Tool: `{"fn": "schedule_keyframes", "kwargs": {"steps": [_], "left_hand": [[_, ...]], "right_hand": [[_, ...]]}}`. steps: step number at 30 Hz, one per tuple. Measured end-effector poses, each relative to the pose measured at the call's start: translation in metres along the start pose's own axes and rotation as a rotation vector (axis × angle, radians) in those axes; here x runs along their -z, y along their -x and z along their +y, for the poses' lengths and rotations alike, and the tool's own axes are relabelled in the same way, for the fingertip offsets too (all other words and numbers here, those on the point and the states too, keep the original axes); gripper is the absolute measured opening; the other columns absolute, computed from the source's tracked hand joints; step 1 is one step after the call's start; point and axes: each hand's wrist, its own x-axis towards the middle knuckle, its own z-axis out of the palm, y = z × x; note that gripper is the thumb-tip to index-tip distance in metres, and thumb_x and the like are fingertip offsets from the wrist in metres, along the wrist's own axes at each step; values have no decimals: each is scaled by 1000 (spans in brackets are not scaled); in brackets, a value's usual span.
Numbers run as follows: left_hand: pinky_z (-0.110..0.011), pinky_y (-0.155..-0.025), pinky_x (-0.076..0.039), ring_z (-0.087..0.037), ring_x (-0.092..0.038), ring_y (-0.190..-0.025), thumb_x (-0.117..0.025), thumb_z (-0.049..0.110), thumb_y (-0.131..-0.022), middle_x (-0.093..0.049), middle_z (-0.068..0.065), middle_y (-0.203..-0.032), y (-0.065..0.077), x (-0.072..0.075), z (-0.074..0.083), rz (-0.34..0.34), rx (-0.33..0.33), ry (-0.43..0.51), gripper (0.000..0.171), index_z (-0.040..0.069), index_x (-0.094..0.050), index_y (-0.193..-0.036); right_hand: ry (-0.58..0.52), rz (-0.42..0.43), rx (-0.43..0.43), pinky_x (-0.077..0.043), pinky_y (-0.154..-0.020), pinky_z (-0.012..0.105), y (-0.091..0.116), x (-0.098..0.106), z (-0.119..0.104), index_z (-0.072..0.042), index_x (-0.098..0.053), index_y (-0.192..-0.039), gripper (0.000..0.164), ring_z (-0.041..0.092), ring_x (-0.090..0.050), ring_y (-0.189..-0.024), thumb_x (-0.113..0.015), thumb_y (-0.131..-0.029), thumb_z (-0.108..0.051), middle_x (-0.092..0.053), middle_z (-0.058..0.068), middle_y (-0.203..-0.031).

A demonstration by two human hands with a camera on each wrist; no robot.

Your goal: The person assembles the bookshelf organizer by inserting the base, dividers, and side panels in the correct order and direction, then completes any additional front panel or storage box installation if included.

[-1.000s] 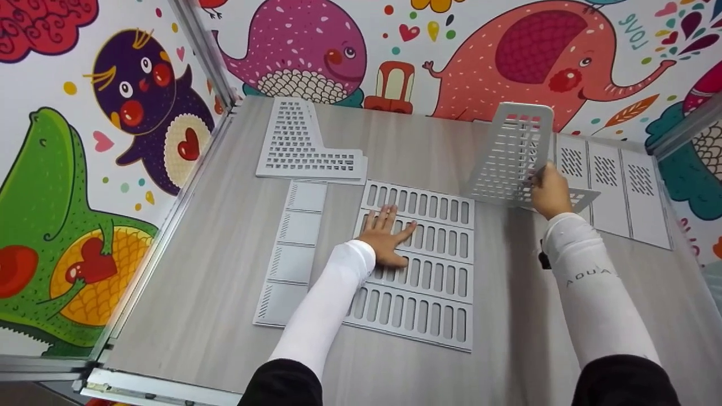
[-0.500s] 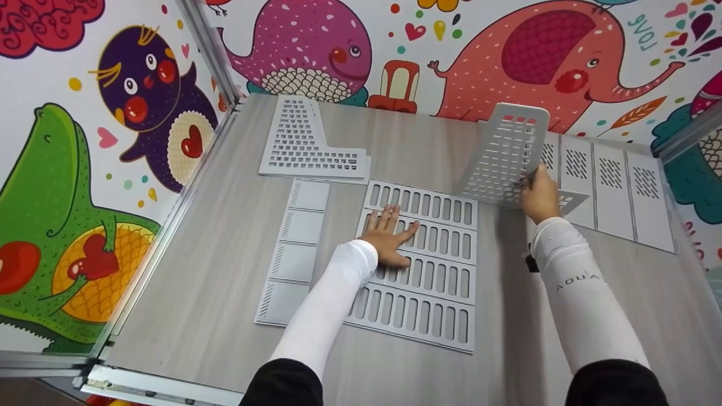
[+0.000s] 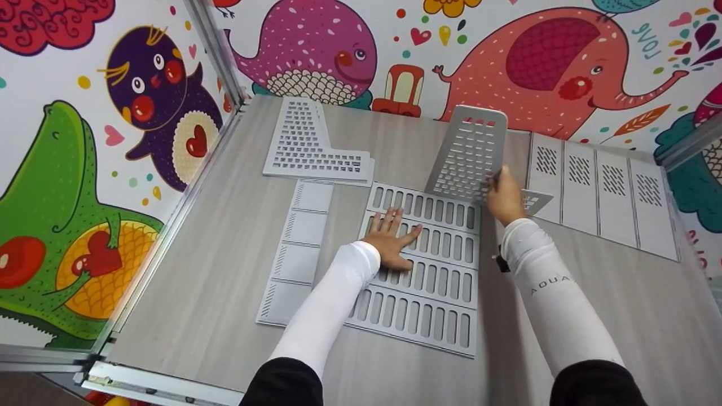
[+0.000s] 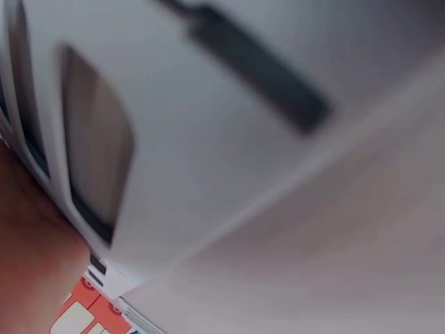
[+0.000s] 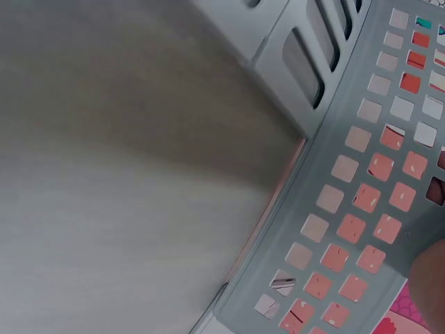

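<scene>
My left hand (image 3: 389, 242) lies flat with spread fingers on a grey slotted panel (image 3: 451, 265), whose rows of long slots fill the table's middle. In the left wrist view, part of that hand (image 4: 35, 257) shows beside the blurred slotted panel (image 4: 188, 160). My right hand (image 3: 506, 197) grips an L-shaped perforated panel (image 3: 497, 135) and holds it upright at the slotted panel's far right corner. From the right wrist, the perforated panel (image 5: 243, 299) appears against the slotted panel's edge (image 5: 271, 73); whether they are joined, I cannot tell.
L-shaped perforated panels (image 3: 324, 155) lie stacked at the back left. Below them is a narrow sectioned panel (image 3: 311, 225). At the back right lies a wider panel (image 3: 612, 217) with slanted vents. Printed walls (image 3: 423, 84) enclose the table (image 3: 214, 270).
My right hand has carried the upright perforated panel leftward to the slotted panel's far edge, uncovering more of the vented panel. The left hand stays on the slotted panel.
</scene>
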Motion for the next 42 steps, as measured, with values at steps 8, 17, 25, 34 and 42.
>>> {"fn": "schedule_keyframes", "kwargs": {"steps": [8, 17, 25, 34, 42], "left_hand": [[-55, -117, 12, -34, 22, -146, -49, 62, -83, 23, -17, -157, -4, -6, 0, -8, 4, 5, 90, 39, 7, -150], [-54, -119, 8, -35, 18, -147, -47, 62, -83, 19, -19, -158, 8, 1, 4, -2, 3, -11, 90, 37, 5, -152], [-54, -119, 9, -35, 19, -147, -47, 63, -84, 20, -19, -158, 8, -1, 7, -15, -5, -4, 90, 37, 6, -151], [-54, -119, 10, -35, 20, -147, -47, 62, -85, 20, -19, -158, 6, -1, 11, -24, -28, 21, 89, 37, 6, -151], [-53, -119, 9, -33, 19, -147, -46, 63, -86, 20, -17, -158, 8, -1, 11, -37, -20, 17, 84, 39, 2, -151]], "right_hand": [[1, 17, 32, -48, -85, 52, -2, -11, -7, 9, -40, -112, 18, 42, -58, -95, -36, -96, 1, -59, 30, -103], [-34, -2, 35, -50, -82, 48, -5, -22, -17, 9, -41, -113, 20, 39, -60, -94, -37, -95, 3, -60, 28, -103], [-68, -16, 47, -48, -74, 35, -6, -35, -27, 8, -43, -116, 24, 33, -61, -91, -38, -93, 7, -63, 27, -103], [-27, -25, 70, -47, -86, 50, -4, -49, -45, 8, -43, -112, 19, 39, -60, -97, -38, -96, 3, -63, 30, -105], [17, -50, 50, -47, -86, 52, -8, -69, -66, 5, -44, -112, 19, 41, -62, -103, -39, -95, 0, -64, 29, -105]]}}
